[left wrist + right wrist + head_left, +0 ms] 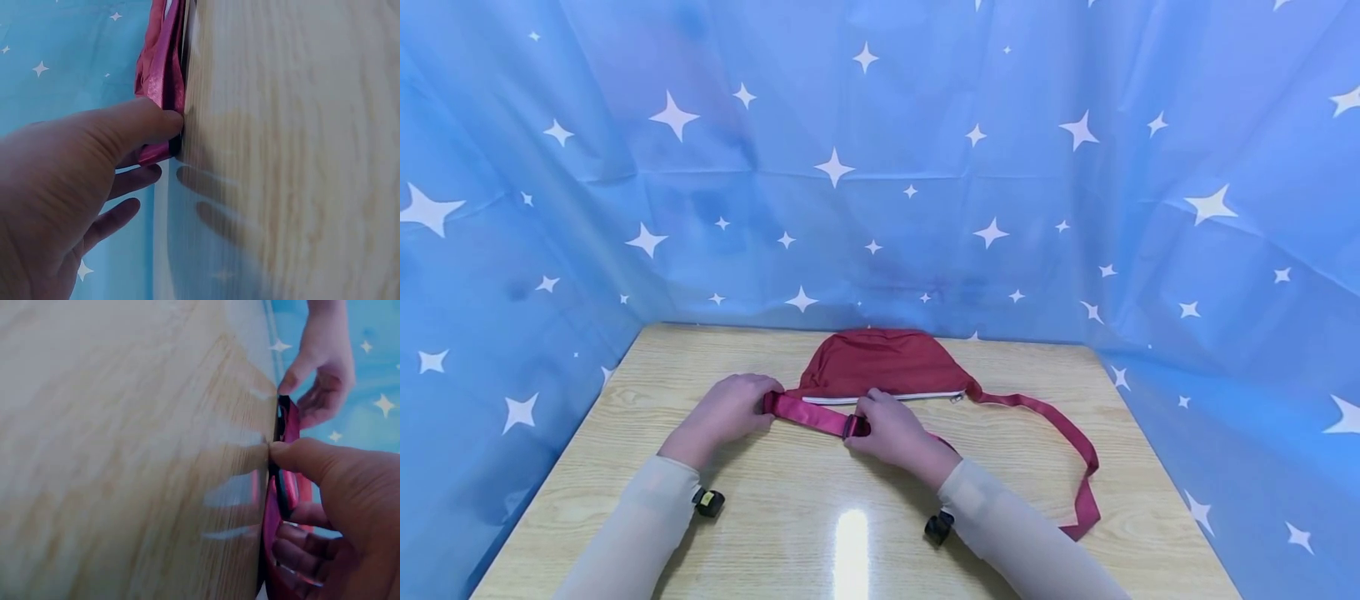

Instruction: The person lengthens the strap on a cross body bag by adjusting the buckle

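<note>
A dark red waist bag (880,367) lies on the table with its white zipper (917,396) along the near side. Its strap (812,416) runs in front of the bag between the two hands. My left hand (730,412) pinches the strap's left end, where the left wrist view shows the thumb on top of the magenta band (164,81) beside a dark piece. With thumb and fingers, my right hand (895,433) holds the black strap slider (854,427). In the right wrist view the slider's dark edge (287,490) shows between thumb and fingers.
The rest of the strap (1078,442) curves from the bag's right end towards the right forearm. A light wooden table (775,533) carries everything. Behind and beside it hangs a blue curtain (910,108) with white stars. Each wrist wears a small black camera (708,502).
</note>
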Tool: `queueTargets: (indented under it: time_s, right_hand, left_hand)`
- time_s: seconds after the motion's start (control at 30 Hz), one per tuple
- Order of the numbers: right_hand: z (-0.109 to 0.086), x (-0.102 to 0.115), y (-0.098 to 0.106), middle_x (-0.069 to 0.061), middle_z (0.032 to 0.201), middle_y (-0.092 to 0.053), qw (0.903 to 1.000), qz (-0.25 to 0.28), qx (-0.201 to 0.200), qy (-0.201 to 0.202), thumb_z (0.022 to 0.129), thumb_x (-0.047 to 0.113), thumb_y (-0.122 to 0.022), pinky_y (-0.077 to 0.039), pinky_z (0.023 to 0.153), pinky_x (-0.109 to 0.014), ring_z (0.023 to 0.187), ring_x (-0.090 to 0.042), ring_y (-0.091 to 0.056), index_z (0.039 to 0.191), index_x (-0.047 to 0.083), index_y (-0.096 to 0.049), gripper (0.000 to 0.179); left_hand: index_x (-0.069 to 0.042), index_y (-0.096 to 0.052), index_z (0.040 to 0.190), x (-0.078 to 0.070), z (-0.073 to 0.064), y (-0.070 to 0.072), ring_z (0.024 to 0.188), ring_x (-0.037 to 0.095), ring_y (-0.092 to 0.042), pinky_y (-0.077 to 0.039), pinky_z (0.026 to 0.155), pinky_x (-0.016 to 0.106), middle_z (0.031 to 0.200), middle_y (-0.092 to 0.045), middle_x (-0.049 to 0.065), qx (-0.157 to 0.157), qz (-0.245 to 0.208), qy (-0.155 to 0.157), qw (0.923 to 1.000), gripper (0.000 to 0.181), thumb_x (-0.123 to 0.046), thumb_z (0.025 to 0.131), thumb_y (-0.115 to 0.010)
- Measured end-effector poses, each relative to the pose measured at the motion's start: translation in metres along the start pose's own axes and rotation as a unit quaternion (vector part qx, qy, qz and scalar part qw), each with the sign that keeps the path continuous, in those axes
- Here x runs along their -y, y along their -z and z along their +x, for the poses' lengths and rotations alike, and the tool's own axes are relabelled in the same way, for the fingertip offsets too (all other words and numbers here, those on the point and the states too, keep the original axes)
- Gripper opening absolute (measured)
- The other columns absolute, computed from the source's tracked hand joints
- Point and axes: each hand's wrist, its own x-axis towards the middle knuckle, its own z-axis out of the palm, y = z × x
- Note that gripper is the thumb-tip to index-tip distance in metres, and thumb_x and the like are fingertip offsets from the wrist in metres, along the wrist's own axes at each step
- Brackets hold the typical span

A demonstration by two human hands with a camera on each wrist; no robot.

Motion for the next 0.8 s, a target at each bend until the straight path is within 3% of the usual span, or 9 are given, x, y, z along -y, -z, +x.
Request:
queueTargets:
  time_s: [0.3, 0.5, 0.63, 0.8]
  right_hand:
    - [-0.001, -0.004, 0.002, 0.005, 0.093, -0.054, 0.9997, -0.022, 0.003, 0.007, 0.085, 0.038, -0.092, -0.048, 0.070, -0.031, 0.085, -0.014, -0.052, 0.093, 0.018, -0.063, 0.036]
    - [0.000, -0.006, 0.004, 0.005, 0.093, -0.055, 0.9998, -0.020, 0.007, 0.004, 0.086, 0.040, -0.093, -0.048, 0.068, -0.031, 0.084, -0.014, -0.052, 0.092, 0.018, -0.066, 0.035]
    - [-0.004, -0.008, 0.005, 0.005, 0.095, -0.058, 0.9999, -0.013, 0.008, -0.003, 0.089, 0.045, -0.094, -0.049, 0.071, -0.031, 0.085, -0.013, -0.052, 0.101, 0.017, -0.072, 0.037]
    - [-0.014, -0.011, 0.013, 0.001, 0.107, -0.066, 0.9997, 0.018, 0.013, -0.013, 0.089, 0.047, -0.094, -0.057, 0.084, -0.038, 0.097, -0.016, -0.062, 0.122, 0.011, -0.074, 0.054]
  left_hand:
    - [-0.017, -0.079, 0.116, -0.005, 0.002, 0.001, 0.094, 0.022, -0.070, -0.056, 0.093, 0.052, 0.101, -0.075, -0.004, -0.016, 0.038, -0.012, 0.9991, 0.040, -0.019, 0.080, -0.093]
    - [-0.016, -0.079, 0.119, -0.004, 0.003, -0.001, 0.098, 0.025, -0.072, -0.057, 0.093, 0.054, 0.106, -0.076, -0.001, -0.010, 0.029, -0.002, 0.9995, 0.042, -0.019, 0.080, -0.093]
    - [-0.015, -0.077, 0.123, -0.005, 0.000, 0.001, 0.107, 0.030, -0.072, -0.057, 0.098, 0.055, 0.115, -0.077, 0.003, 0.001, 0.003, 0.001, 1.0000, 0.045, -0.019, 0.082, -0.095]
    - [-0.013, -0.072, 0.137, -0.007, -0.008, 0.004, 0.125, 0.033, -0.069, -0.054, 0.108, 0.056, 0.133, -0.073, 0.007, 0.028, -0.052, 0.010, 0.9982, 0.062, -0.017, 0.081, -0.099]
